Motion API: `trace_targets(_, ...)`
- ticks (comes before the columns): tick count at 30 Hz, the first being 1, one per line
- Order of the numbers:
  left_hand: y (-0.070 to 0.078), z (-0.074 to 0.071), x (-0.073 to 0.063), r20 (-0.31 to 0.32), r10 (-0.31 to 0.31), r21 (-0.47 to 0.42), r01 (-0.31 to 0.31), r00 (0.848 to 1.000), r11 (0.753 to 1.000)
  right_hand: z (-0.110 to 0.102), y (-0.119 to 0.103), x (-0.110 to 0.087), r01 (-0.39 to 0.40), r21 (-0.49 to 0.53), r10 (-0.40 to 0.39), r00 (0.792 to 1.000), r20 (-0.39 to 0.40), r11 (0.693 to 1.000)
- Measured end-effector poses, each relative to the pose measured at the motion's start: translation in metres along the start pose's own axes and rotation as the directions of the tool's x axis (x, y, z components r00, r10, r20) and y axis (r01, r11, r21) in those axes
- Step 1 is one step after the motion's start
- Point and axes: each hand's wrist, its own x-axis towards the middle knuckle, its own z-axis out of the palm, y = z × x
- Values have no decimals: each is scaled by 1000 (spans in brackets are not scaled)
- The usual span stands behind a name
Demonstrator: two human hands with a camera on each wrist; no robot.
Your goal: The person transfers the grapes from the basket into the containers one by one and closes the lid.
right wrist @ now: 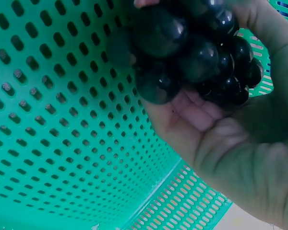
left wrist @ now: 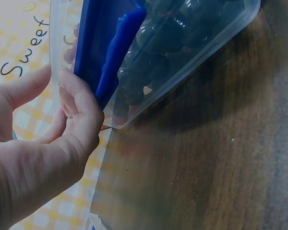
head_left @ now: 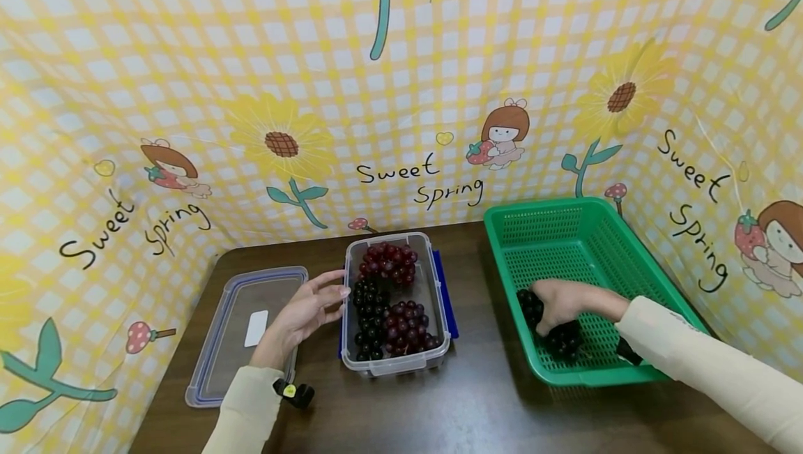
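Observation:
My right hand (head_left: 560, 302) reaches into the green basket (head_left: 652, 280) and grips a bunch of black grapes (right wrist: 182, 52), its fingers curled under the fruit in the right wrist view. Dark grapes show on both sides of that hand in the head view. My left hand (head_left: 307, 309) touches the left wall of the clear plastic container (head_left: 408, 369), fingertips at the rim beside a blue side clip (left wrist: 110, 52). Inside the container lie red grapes (head_left: 389, 262) at the back, black grapes (head_left: 370, 314) at the left and dark red grapes (head_left: 409, 327) at the front.
A clear lid (head_left: 235, 314) with a blue seal and a white label lies left of the container. Another blue clip (head_left: 445, 293) hangs along the container's right side. The brown table (head_left: 464, 398) backs onto a checked cloth (head_left: 401, 91).

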Motion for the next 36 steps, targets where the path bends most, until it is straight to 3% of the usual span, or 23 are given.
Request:
trace_targets(8, 0, 0, -1, 15, 15, 12, -15, 1000, 1000, -5, 3, -2, 10, 85, -7, 999, -42, 996)
trace_targets(16, 0, 1, -1, -6, 7, 10, -7, 1000, 1000, -12, 3, -6, 42, 69, -33, 991, -132, 997)
trace_targets(36, -2, 0, 0, -10, 6, 19, -6, 1000, 1000, -28, -5, -22, 80, 122, -47, 966, -254, 989)
